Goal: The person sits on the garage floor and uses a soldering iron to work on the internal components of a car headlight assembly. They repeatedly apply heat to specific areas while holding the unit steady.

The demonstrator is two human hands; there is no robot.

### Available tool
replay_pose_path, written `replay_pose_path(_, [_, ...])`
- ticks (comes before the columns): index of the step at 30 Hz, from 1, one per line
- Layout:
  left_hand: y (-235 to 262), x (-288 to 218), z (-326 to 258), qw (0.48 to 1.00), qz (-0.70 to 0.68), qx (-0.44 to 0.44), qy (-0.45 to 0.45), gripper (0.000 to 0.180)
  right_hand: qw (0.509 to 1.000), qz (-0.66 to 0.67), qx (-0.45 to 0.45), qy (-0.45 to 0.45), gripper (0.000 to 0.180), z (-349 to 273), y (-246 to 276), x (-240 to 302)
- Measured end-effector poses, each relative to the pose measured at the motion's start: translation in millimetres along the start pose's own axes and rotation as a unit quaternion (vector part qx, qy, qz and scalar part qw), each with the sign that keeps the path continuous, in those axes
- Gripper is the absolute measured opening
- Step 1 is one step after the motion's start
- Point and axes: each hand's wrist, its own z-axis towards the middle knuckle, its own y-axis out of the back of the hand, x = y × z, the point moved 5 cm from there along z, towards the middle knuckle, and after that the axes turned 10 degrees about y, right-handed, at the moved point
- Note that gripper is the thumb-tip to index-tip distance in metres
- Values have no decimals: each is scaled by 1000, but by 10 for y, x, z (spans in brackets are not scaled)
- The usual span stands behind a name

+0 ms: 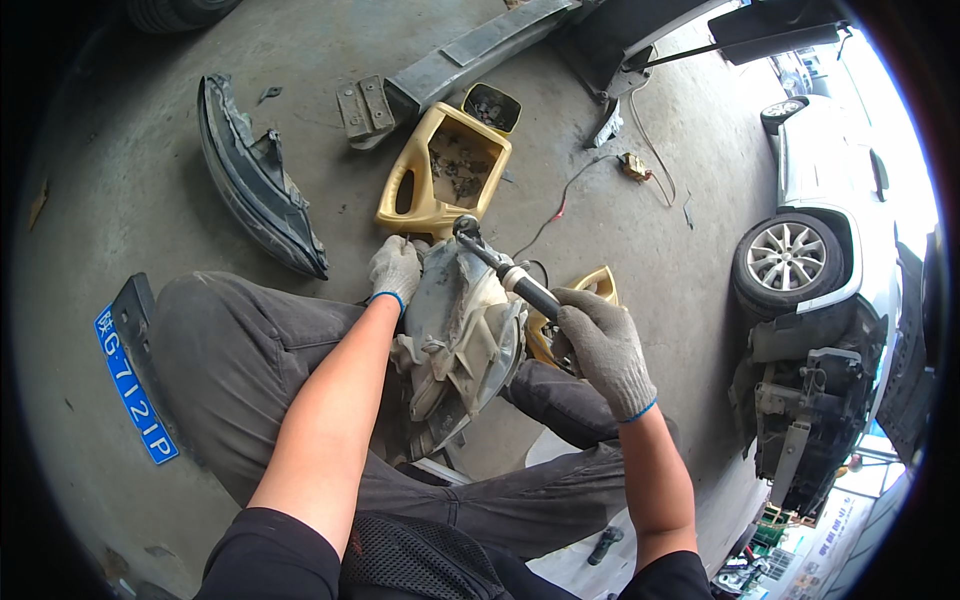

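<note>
A worn headlight (pixel 455 365) of grey and whitish plastic lies between my knees, its ribbed housing facing up. My left hand (pixel 396 268), in a knitted glove with a blue cuff, is closed at its far left edge; the fingertips are partly hidden. My gloved right hand (pixel 608 350) is wrapped round a long black-handled tool (pixel 525 286) with a pale band. The tool slants to the far left, and its rounded metal head is at the far end of the headlight. Whether the head touches the plastic I cannot tell.
Beyond the headlight lies a cut-open gold jug (pixel 400 217) with small metal parts, beside a black tub (pixel 492 106). A curved dark car trim piece (pixel 255 185) and a blue licence plate (pixel 135 385) lie left. A lift arm (pixel 480 45) is beyond; a white car (pixel 825 190) stands right.
</note>
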Motion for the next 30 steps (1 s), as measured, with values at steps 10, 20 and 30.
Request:
replay_pose_path(10, [-5, 0, 7, 1000, -5, 7, -1, 29, 1000, 19, 7, -1, 35, 16, -18, -17])
replay_pose_path(20, [66, -82, -87, 1000, 10, -7, -13, 29, 1000, 21, -1, 18, 35, 26, -17, -50])
replay_pose_path(30, [61, -68, -77, 1000, 7, -10, -9, 29, 1000, 3, -2, 27, 34, 14, -32, -14])
